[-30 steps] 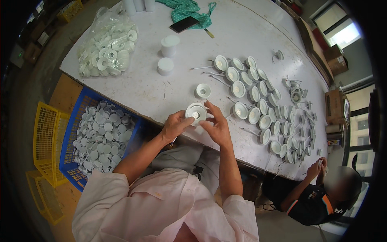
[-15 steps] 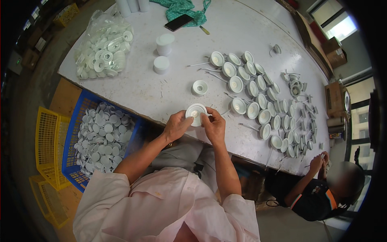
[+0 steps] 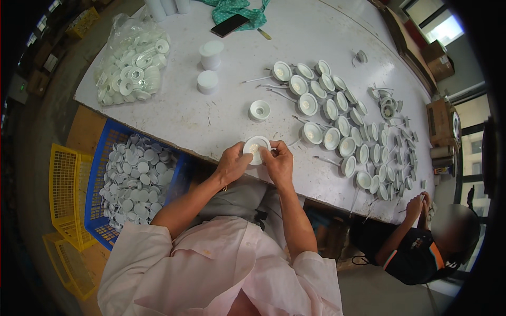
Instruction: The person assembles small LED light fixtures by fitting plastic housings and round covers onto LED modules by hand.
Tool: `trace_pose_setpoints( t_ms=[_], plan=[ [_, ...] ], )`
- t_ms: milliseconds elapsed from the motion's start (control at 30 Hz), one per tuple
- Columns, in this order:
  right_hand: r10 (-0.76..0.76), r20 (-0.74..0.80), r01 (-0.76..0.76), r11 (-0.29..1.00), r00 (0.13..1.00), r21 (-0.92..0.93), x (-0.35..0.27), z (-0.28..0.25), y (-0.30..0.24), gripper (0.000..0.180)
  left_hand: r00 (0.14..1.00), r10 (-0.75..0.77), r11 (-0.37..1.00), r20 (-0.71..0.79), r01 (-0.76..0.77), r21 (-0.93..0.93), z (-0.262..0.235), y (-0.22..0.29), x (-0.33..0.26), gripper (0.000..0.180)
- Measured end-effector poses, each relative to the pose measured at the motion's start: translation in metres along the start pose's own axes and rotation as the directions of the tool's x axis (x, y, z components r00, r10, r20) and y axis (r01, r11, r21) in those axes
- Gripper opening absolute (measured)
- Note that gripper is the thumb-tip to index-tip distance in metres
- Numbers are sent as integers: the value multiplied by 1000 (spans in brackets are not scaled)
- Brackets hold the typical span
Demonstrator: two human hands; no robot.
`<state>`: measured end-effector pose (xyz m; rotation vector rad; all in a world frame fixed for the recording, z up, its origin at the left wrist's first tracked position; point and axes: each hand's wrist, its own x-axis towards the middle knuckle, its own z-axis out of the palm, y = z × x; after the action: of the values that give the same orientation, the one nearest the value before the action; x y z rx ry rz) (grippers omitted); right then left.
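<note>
Both my hands grip one round white downlight housing [image 3: 257, 142] above the table's near edge. Its open face is turned up, with a pale yellowish disc inside. My left hand [image 3: 234, 162] holds its left side, the thumb on the rim. My right hand [image 3: 279, 163] holds the right side, thumb pressed inside the bowl. Just beyond them stands a white ring-shaped housing [image 3: 259, 110] with a hole in its middle. Several finished-looking downlights [image 3: 312, 132] with white wires lie in rows to the right.
A blue basket [image 3: 96, 197] of white discs stands at lower left beside a yellow crate [image 3: 66, 195]. On the table [image 3: 184, 124] are a clear bag of white rings [image 3: 132, 68], stacked white discs [image 3: 208, 81], a phone [image 3: 230, 25] and green cloth [image 3: 252, 16]. A co-worker [image 3: 408, 253] sits at right.
The housing stays between my hands; my right thumb has shifted slightly within it. The whole view has moved a little. The co-worker's hands have come closer together.
</note>
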<state>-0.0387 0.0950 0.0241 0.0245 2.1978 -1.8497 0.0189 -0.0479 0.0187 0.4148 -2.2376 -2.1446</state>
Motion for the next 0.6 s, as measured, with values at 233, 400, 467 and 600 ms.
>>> trace_pose_setpoints(
  t_ms=[233,400,467,600],
  plan=[
    [-47,-25,46,998,999,-46,-2,-5,2,18,993,-64,996,99,58,61,-2,5,3,33],
    [-72,-100,59,991,992,-122,-4,-9,-7,18,969,-159,987,187,156,33,-3,6,11,34],
    [-77,-130,62,992,989,-113,-4,-13,-4,17,962,-168,985,216,170,9,-2,12,10,34],
    [-54,-196,42,997,979,-67,-2,-17,2,19,943,-166,968,288,211,-133,1,21,13,28]
  ],
)
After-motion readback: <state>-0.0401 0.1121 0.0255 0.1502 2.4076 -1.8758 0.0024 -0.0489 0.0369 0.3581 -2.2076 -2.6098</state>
